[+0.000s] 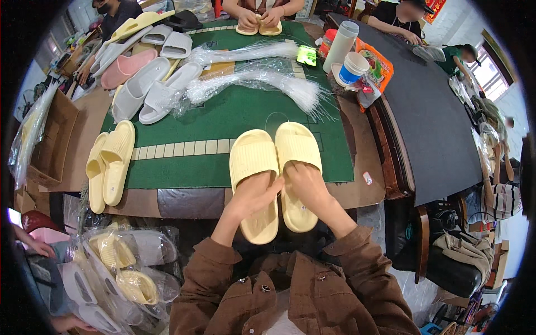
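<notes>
In front of me is a pair of pale yellow slide slippers, side by side with toes pointing away. My left hand (258,192) has its fingers under the strap of the left slipper (254,151), its thumb toward the other one. Tucked under the strap of the right slipper (298,142) are the fingers of my right hand (307,187). Both straps hide my fingertips. A thin clear loop (274,114) shows at the toes. The heels overhang the near table edge.
On the green mat (184,170) lie bundles of clear plastic ties (251,84). Another yellow pair (114,162) and grey slippers (139,89) are at the left. Bagged slippers (125,268) sit below left. A bottle (341,44) and cup (353,68) stand right. Opposite, another person handles yellow slippers.
</notes>
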Demonstrator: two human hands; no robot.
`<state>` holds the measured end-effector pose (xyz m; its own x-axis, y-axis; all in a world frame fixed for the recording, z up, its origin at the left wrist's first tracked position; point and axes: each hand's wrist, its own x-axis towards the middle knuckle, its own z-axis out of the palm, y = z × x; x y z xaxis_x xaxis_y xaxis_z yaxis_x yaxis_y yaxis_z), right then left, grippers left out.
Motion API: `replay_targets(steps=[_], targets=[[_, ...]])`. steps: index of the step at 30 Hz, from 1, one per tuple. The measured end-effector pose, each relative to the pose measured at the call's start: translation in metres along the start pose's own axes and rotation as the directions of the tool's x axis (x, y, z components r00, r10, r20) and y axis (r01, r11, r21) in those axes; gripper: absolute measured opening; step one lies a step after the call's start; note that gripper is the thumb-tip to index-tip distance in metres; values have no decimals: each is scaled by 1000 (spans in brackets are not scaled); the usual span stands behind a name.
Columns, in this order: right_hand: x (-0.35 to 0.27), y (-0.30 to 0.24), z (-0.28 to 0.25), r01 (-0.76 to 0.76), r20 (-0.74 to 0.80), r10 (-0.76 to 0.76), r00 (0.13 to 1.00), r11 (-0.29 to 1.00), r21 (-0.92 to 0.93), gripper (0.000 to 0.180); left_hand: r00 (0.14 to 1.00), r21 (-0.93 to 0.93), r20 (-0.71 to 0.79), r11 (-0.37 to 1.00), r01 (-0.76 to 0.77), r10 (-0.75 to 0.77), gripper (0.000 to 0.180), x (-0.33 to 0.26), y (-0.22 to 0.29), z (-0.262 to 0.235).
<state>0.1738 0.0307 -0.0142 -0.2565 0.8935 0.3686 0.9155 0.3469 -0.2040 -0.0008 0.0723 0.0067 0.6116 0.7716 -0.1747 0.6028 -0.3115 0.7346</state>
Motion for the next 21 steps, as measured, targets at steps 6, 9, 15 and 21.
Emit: replay_targets(steps=[6,9,15,21], targets=[[1,5,-6,30,101,-28,995,999,-13,23,998,159,-20,986,-55,59,57,-7,13,-5],[0,3,-12,81,35,-82,996,996,20,26,989,160,-139,987,-17,40,58,0,0,17],[-1,-14,-39,101,-105,-93,990,992,75,22,977,155,-210,986,68,-34,52,5,7,27],[34,5,-64,-112,-249,172,953,965,237,13,967,153,-235,979,136,-98,57,8,12,28]])
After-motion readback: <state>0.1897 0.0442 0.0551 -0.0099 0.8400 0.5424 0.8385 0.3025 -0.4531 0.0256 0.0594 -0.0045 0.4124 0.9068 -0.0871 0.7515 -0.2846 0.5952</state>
